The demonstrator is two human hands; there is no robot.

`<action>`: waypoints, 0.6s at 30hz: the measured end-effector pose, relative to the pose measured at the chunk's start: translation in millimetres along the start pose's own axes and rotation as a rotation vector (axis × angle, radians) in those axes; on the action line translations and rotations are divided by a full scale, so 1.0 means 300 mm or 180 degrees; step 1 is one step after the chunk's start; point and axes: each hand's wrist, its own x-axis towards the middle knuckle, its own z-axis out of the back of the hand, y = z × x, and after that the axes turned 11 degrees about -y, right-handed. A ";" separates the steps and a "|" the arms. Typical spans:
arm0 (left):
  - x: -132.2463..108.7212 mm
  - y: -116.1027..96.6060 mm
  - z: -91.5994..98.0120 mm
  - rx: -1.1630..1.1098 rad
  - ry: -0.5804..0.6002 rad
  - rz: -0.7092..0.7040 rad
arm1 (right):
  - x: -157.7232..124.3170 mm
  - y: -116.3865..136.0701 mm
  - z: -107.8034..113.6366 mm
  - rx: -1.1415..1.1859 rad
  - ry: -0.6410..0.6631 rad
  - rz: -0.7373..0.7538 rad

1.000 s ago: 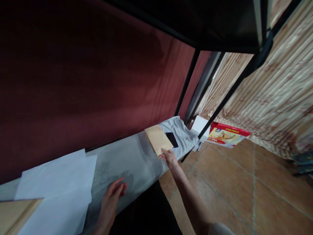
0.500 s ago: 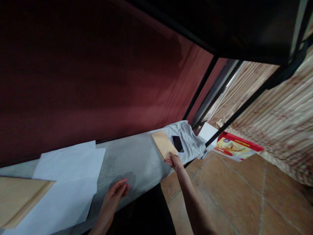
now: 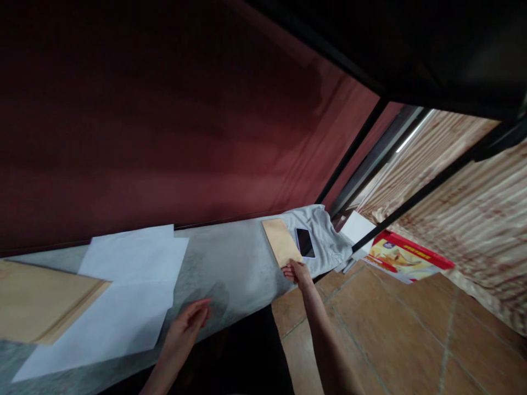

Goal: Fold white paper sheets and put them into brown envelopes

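At the right part of the grey cloth-covered surface (image 3: pixel 230 241), my right hand (image 3: pixel 295 271) grips the near corner of a tan kraft-paper envelope (image 3: pixel 282 241), thumb on top and fingers curled at its edge. The envelope lies nearly flat on the cloth; whether it is one or several stacked cannot be told. Right beside it lies a dark-screened phone (image 3: pixel 305 243). My left hand (image 3: pixel 188 323) hovers over the near edge of the cloth, holding nothing, its fingers loosely bent and apart from the thumb. White paper sheets (image 3: pixel 135 296) lie to its left.
More tan envelopes (image 3: pixel 45 302) overlap the white sheets at far left. A dark red panel (image 3: pixel 185 137) rises behind the surface. Black frame bars (image 3: pixel 354 148) stand at right. A red and yellow box (image 3: pixel 405 258) rests on the tiled floor (image 3: pixel 379 323) by a striped curtain (image 3: pixel 477 203).
The view has shifted a little, so most things sit slightly farther right. My right hand keeps its hold on the envelope's corner. My left hand has moved slightly left and stays empty.
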 end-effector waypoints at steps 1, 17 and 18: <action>0.004 0.002 0.012 0.0095 -0.0045 -0.0174 | -0.002 0.002 0.002 -0.0024 -0.0010 0.0044; 0.005 0.059 0.238 0.3255 -0.1637 -0.1816 | -0.229 -0.277 -0.259 -0.1393 0.0219 0.3361; 0.007 0.051 0.238 0.3355 -0.1595 -0.1742 | -0.234 -0.290 -0.269 -0.1515 0.0091 0.3452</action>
